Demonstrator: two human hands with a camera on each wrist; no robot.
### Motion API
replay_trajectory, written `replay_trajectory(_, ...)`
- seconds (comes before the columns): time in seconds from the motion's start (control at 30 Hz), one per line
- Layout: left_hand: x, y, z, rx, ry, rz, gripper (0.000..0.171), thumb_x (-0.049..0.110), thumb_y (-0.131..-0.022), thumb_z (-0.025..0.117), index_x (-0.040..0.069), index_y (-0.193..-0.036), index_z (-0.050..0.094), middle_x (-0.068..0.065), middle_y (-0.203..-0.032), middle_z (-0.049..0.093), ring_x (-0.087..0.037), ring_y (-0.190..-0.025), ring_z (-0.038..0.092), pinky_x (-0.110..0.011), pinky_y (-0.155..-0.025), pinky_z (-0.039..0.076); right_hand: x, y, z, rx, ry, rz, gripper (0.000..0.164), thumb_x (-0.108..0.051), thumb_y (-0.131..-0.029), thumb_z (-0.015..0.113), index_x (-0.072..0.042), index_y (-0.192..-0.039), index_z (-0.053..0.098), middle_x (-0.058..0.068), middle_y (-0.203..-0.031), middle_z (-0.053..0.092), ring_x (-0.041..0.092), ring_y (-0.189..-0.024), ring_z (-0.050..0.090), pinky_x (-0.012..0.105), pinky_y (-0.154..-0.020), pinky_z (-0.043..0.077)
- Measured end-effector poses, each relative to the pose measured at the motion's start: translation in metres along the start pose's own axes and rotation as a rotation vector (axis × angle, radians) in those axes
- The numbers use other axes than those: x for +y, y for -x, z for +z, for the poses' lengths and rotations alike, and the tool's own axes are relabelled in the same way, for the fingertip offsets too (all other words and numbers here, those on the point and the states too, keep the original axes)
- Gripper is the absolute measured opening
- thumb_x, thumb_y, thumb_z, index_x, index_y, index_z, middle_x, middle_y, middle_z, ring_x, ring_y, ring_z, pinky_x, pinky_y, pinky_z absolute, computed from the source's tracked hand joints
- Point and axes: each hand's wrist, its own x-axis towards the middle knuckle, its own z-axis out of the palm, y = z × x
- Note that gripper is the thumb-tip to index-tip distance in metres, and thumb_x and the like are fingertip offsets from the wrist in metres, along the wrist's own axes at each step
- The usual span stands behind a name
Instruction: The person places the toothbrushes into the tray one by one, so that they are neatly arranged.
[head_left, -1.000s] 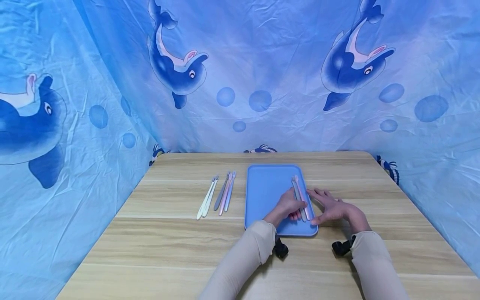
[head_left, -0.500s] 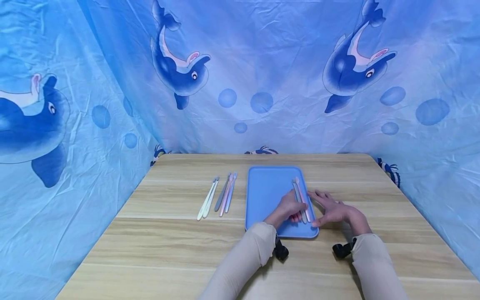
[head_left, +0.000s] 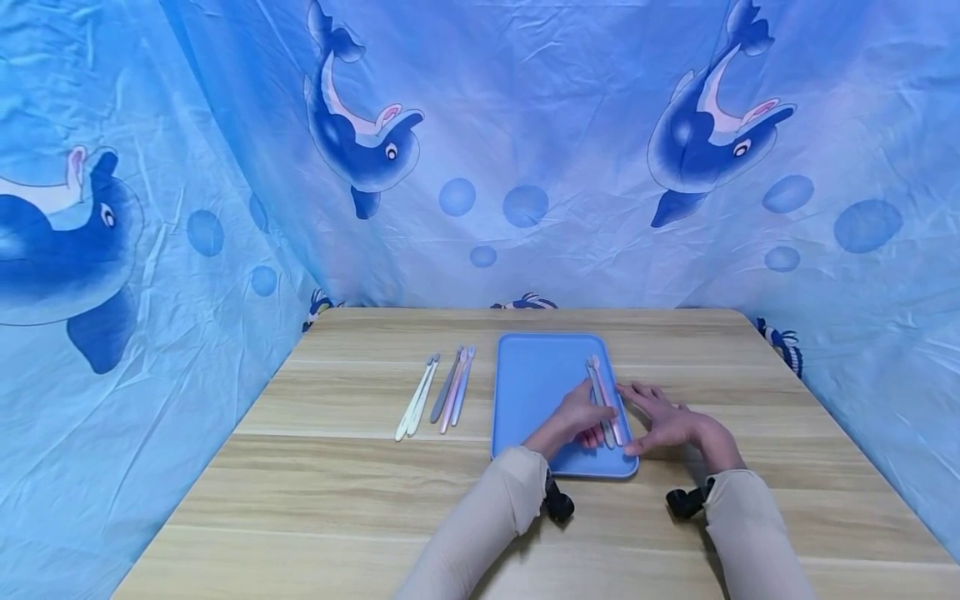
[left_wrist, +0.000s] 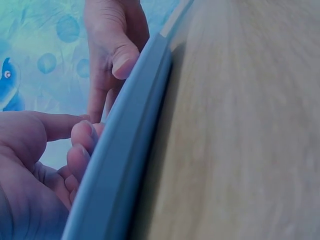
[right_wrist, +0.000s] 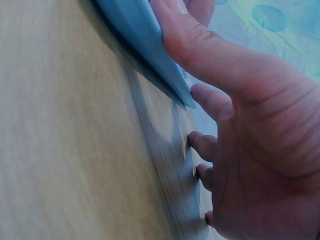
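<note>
A blue tray lies on the wooden table, with a grey toothbrush and a pink toothbrush side by side along its right part. My left hand grips across the handles of these two, its lower fingers curled beside them; in the left wrist view the tray's wall partly hides the fingertips. To the right, my right hand spreads its fingers along the tray's outer edge. Its thumb touches the rim at the near right corner.
Left of the tray, two whitish toothbrushes lie in one group. Between them and the tray are a grey toothbrush, a pink one and a purple one. A blue dolphin-printed curtain hangs behind the table.
The head view has shifted slightly, so everything sits a little lower and to the right in it. Both hands stay at the tray and the toothbrushes keep their places.
</note>
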Motion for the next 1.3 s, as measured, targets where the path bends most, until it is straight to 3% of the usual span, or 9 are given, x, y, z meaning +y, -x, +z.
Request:
replay_trajectory(0.3, 0.003, 0.007, -0.016, -0.017, 0.012, 0.023, 0.081, 0.022, -0.097, 0.066, 0.019, -0.162, 0.017, -0.004, -0.048, 0.055, -0.012, -0.032, 0.045, -0.023, -0.031, 0.038, 0.0, -0.001, 0.0, -0.002, -0.007, 0.01, 0.119, -0.056, -0.074, 0.08, -0.011, -0.161, 0.013, 0.035, -0.163, -0.001, 0.063, -0.146, -0.008, 0.089, -0.103, 0.0)
replay_trajectory(0.73, 0.001, 0.022, -0.065, -0.016, 0.015, 0.106, 0.082, 0.031, -0.097, 0.066, 0.024, -0.162, 0.017, -0.003, -0.051, 0.057, -0.012, -0.035, 0.048, -0.025, -0.035, 0.044, -0.004, 0.0, 0.001, 0.006, -0.008, 0.029, 0.119, -0.056, -0.072, 0.081, -0.013, -0.161, 0.015, 0.034, -0.163, 0.0, 0.061, -0.147, -0.005, 0.088, -0.104, 0.002)
replay_trajectory(1.3, -0.01, 0.032, -0.117, -0.001, 0.055, 0.1, 0.085, 0.031, -0.096, 0.066, 0.024, -0.163, 0.013, -0.003, -0.051, 0.058, -0.011, -0.035, 0.049, -0.025, -0.036, 0.045, -0.001, 0.001, 0.001, 0.003, -0.028, 0.025, 0.119, -0.055, -0.072, 0.082, -0.014, -0.161, 0.015, 0.033, -0.164, 0.0, 0.061, -0.147, -0.007, 0.088, -0.104, 0.001)
